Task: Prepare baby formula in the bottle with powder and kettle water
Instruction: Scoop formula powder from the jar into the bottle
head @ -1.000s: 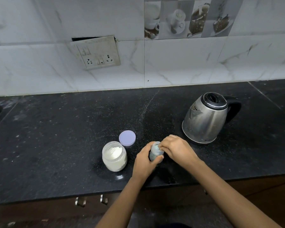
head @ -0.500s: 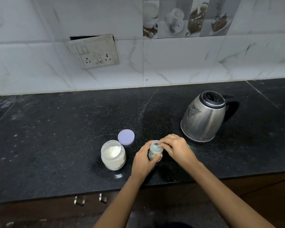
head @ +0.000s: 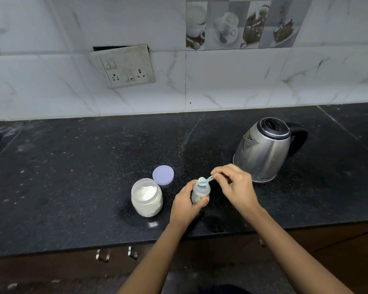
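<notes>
Low in the frame's centre, the left hand (head: 185, 205) grips the bottle (head: 200, 193) while the right hand (head: 236, 187) pinches a scoop (head: 203, 182) over its mouth.

You face a wall (head: 242, 85) of white, marble-veined tiles. High on it runs a band of picture tiles (head: 242, 24) showing cups and desserts. To your left a grimy socket panel (head: 125, 66) sits crooked, with a dark gap along its top edge. Below you lies a black speckled counter (head: 72, 177), dusted pale in places, with a seam at its far right. A small glare (head: 152, 224) shines near its front edge. Under it you see dark brown cabinets (head: 51, 270) with two metal handles (head: 102, 255).
</notes>
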Tool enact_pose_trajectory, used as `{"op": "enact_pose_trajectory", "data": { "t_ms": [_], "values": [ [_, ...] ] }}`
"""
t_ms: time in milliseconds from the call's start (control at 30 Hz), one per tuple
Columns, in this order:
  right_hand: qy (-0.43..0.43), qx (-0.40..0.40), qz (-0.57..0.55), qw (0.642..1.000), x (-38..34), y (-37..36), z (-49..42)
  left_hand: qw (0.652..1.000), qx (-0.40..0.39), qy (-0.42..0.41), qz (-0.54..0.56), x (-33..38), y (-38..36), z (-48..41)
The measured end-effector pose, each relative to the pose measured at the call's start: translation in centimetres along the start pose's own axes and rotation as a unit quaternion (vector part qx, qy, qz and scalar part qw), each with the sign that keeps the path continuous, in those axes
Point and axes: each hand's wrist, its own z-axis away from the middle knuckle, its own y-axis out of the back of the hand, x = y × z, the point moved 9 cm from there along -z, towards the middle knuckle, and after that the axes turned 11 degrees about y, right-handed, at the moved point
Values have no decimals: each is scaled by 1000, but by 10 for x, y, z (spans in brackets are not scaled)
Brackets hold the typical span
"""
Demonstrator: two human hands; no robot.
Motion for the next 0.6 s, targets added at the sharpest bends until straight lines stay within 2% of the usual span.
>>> {"op": "enact_pose_trajectory", "data": {
  "t_ms": [100, 233, 367, 600],
  "values": [
    [-109, 58, -80, 989, 13, 9, 0, 1000, -10, 22, -3, -1, 0, 0],
    [-207, 99, -234, 945, 15, -4, -13, 998, -19, 48, -37, -10, -2, 4],
    [-209, 23, -270, 939, -4, -53, -38, 995, -8, 70, -66, -28, 2, 13],
    [-134, -127, -219, 958, -43, -150, -36, 993, -1, 94, -72, -39, 15, 24]
  ]
}}
